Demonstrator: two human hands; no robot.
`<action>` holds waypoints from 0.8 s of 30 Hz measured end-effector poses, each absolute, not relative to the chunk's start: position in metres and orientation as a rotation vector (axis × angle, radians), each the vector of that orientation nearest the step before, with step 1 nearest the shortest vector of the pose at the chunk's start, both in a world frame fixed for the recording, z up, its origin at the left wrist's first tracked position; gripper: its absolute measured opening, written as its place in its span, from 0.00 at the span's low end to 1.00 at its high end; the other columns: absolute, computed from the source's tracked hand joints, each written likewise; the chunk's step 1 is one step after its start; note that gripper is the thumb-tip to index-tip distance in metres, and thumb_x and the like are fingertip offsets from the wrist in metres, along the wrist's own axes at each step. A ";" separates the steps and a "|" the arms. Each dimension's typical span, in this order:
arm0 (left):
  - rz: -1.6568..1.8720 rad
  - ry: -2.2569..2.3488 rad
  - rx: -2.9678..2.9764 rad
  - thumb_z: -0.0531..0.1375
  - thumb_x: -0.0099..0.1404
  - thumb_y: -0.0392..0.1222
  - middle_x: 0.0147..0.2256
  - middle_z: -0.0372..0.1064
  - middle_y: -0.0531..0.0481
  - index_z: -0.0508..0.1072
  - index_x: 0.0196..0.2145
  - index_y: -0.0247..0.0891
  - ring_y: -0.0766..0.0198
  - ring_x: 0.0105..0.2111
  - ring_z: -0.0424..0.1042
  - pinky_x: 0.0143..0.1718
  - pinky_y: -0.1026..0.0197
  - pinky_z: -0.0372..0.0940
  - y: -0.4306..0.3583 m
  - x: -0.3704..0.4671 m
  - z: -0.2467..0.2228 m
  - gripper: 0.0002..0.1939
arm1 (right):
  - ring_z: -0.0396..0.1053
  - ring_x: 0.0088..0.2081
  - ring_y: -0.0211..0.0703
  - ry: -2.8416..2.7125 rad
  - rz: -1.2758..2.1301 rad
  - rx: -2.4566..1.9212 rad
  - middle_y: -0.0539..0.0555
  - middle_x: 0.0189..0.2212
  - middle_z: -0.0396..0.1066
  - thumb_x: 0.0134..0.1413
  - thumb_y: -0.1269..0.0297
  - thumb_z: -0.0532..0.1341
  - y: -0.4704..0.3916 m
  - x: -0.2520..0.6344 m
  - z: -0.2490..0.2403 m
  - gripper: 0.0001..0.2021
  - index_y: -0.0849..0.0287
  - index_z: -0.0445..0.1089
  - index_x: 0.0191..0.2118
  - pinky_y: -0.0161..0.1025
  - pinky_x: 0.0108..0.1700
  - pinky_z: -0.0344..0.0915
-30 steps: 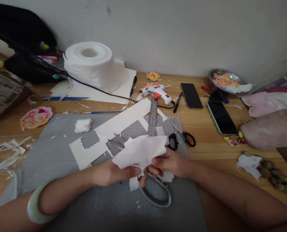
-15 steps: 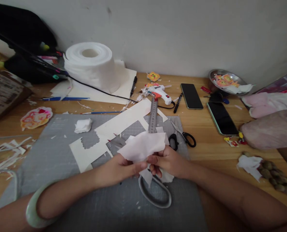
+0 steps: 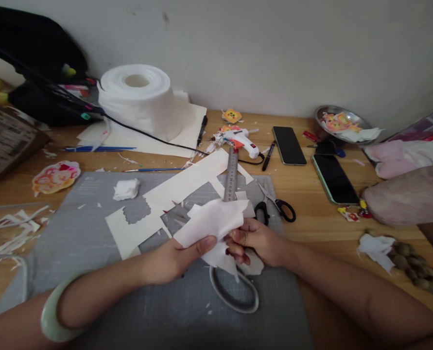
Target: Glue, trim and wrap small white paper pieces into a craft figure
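A creased white tissue sheet (image 3: 211, 221) is between my two hands above the cutting mat. My left hand (image 3: 187, 255) grips its lower left, the thumb lying on top and the fingers hidden beneath. At the right edge, the curled fingers of my right hand (image 3: 254, 240) pinch the sheet; a paler flap hangs below them. Large scissors lie under the sheet: their grey handle loop (image 3: 234, 296) shows below it and a blade (image 3: 178, 212) sticks out at the upper left. A steel ruler (image 3: 231, 177) lies just beyond the sheet.
The grey cutting mat (image 3: 129, 311) carries cut white card (image 3: 187, 182), a small folded white pad (image 3: 126, 188) and black-handled scissors (image 3: 274, 201). Behind stand a big white tissue roll (image 3: 136, 104) and a glue gun (image 3: 243, 141). Two phones (image 3: 289, 145) and a metal bowl (image 3: 321, 119) are to the right.
My left hand has shifted slightly left, and its thumb has drawn away from my right thumb. The sheet has turned and spread, its lower part now stretching further right.
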State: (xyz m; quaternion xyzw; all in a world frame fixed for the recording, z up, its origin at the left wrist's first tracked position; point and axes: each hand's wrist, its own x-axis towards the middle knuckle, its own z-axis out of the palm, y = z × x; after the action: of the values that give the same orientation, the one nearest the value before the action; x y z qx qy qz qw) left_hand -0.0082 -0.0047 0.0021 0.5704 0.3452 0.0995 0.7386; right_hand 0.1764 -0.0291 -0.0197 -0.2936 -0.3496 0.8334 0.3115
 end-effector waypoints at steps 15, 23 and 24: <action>0.193 0.729 1.474 0.49 0.63 0.48 0.39 0.71 0.51 0.69 0.43 0.35 0.62 0.42 0.65 0.48 0.64 0.57 -0.006 -0.010 0.000 0.18 | 0.56 0.15 0.27 -1.242 2.117 -0.966 0.46 0.15 0.61 0.44 0.45 0.57 -0.032 0.176 -0.017 0.22 0.63 0.60 0.21 0.27 0.17 0.53; 0.118 0.547 1.253 0.50 0.60 0.56 0.43 0.69 0.47 0.67 0.46 0.37 0.60 0.41 0.67 0.39 0.65 0.62 0.001 -0.015 0.001 0.24 | 0.55 0.16 0.26 -1.233 2.188 -0.739 0.47 0.17 0.61 0.47 0.47 0.57 -0.030 0.181 -0.022 0.22 0.66 0.62 0.22 0.28 0.19 0.52; 0.122 0.550 1.238 0.50 0.60 0.55 0.43 0.69 0.47 0.68 0.46 0.37 0.59 0.42 0.67 0.40 0.64 0.62 0.001 -0.014 0.002 0.23 | 0.56 0.16 0.26 -1.219 2.191 -0.756 0.47 0.18 0.62 0.47 0.47 0.57 -0.030 0.181 -0.021 0.22 0.66 0.63 0.23 0.28 0.19 0.53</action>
State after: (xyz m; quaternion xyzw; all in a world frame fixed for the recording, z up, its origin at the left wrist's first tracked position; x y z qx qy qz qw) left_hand -0.0142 0.0008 0.0017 0.5724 0.2544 0.0564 0.7775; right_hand 0.1810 -0.0296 -0.0210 -0.2789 -0.4496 0.8082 0.2587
